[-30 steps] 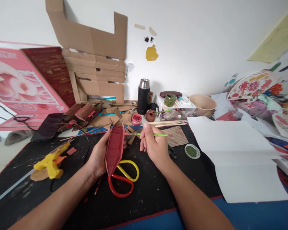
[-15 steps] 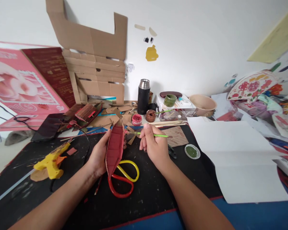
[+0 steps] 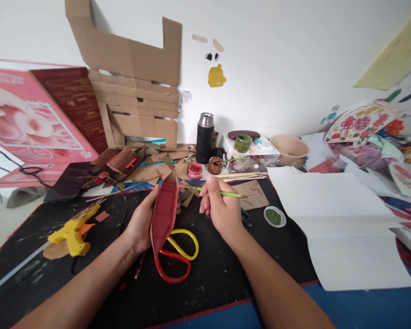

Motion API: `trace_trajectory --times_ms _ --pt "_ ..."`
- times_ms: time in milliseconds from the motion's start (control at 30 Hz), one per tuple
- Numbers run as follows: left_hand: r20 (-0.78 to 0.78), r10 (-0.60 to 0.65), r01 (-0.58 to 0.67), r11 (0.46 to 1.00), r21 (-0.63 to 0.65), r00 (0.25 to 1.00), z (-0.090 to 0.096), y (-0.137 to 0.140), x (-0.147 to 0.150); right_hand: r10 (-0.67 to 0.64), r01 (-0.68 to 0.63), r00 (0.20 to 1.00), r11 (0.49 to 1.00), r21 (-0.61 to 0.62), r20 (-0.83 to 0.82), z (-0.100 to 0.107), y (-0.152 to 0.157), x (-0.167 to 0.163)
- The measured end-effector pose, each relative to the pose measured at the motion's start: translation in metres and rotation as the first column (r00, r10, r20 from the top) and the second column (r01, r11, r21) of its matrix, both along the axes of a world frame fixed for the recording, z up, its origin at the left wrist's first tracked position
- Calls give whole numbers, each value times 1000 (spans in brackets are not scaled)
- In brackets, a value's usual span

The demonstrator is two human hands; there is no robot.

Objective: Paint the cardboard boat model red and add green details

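Observation:
My left hand [image 3: 141, 221] grips a small boat-shaped cardboard model [image 3: 164, 212] by its sides, tilted so its red-painted inside faces me. The model's far tip is still bare brown. In my right hand [image 3: 222, 208] is a thin green-handled paintbrush [image 3: 230, 194], pinched between thumb and fingers. Its tip, with pink-red on it, is at the model's right edge; whether it touches I cannot tell. Below the model lie scissors [image 3: 178, 269] with one red and one yellow handle, their blades hidden behind it.
A yellow glue gun [image 3: 70, 230] lies left on the black mat [image 3: 219, 288]. Behind are a red paint jar [image 3: 195, 171], a brown paint jar [image 3: 215, 166], a black flask [image 3: 204, 141] and cardboard scraps. Right are a lid with green paint [image 3: 274, 216] and white paper [image 3: 349, 228].
Both hands stay almost in place. The paintbrush has shifted very slightly, and the boat-shaped model remains in my left hand.

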State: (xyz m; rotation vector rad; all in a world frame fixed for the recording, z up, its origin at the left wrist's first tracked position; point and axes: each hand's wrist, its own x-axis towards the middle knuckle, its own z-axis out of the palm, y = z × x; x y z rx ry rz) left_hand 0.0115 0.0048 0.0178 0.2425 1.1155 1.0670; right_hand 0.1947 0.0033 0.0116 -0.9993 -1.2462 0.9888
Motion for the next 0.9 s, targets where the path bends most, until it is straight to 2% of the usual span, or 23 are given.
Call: trace_trajectory --times_ms 233,433,567,733,900 --pt "-14 -33 32 999 -40 999 5 -3 3 -8 4 997 998 56 77 0 -1 1" --pt "-8 -41 41 999 -34 999 6 -2 3 -20 17 999 996 86 41 -4 1 2" --pt "-14 -62 61 998 -32 998 4 -3 3 -32 21 996 992 127 82 -3 1 3" --pt "-20 -63 62 998 -30 998 2 -2 2 5 -13 997 992 124 71 -3 1 2" --pt "-4 -66 66 997 -26 998 1 -2 1 -27 17 997 990 143 71 -2 0 2"
